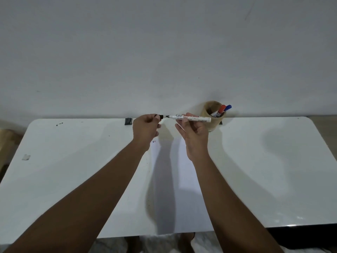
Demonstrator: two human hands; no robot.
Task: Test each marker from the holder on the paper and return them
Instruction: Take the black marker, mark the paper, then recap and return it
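From the head camera, a slim white plastic marker with red lettering along its barrel (189,118) is held level above the counter, its bare black tip pointing toward the left hand; the right hand (194,133) grips the barrel between thumb and fingers, palm turned partly up; the left hand (145,131) is closed around a small black marker cap (160,116), whose open end faces the tip with a small gap between them; the cap is off the marker. Just behind the right hand, and partly hidden by it, stands a round tan holder of cardboard-like material (212,110), a short open cylinder set at the counter's far edge against the pale wall; inside it lean two more white markers, one with a red cap (221,109) and one with a blue cap (228,107), both tilted to the holder's right rim, caps upward. In front of the holder, below both hands, a white sheet of paper (182,198) lies flat on the glossy white counter with rounded corners (264,170); near the paper's far left corner are small blue marks (154,141). Left of the holder, at the counter's far edge, sits a small dark grey clip-like block (128,121).
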